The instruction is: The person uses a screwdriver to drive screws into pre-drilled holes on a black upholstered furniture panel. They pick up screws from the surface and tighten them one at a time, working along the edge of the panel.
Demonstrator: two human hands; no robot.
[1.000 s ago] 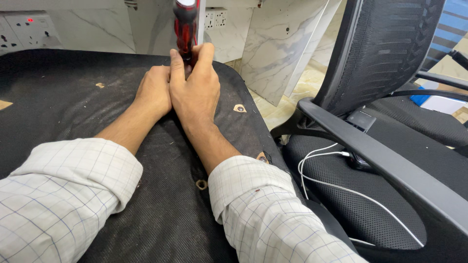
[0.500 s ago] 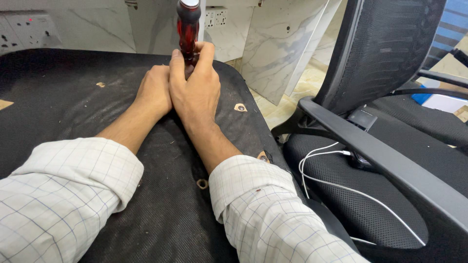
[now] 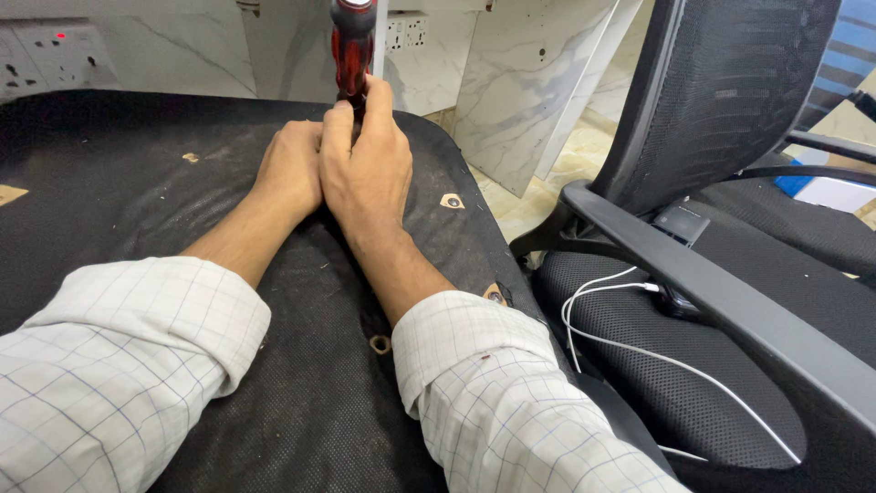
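Observation:
A red and black screwdriver handle stands upright over a black mesh-covered seat underside. My right hand wraps around the lower end of the handle, thumb pointing up along it. My left hand presses against the right hand from the left, resting on the black surface; its fingers are hidden behind the right hand. The screwdriver's tip is hidden by both hands. Both sleeves are white with a thin check pattern.
Several brown screw holes dot the black surface. A black office chair with an armrest stands at the right, with a white cable lying on its seat. White marble panels and wall sockets stand behind.
The screwdriver handle has tilted and shifted slightly between frames; both hands stay in the same spot around its base.

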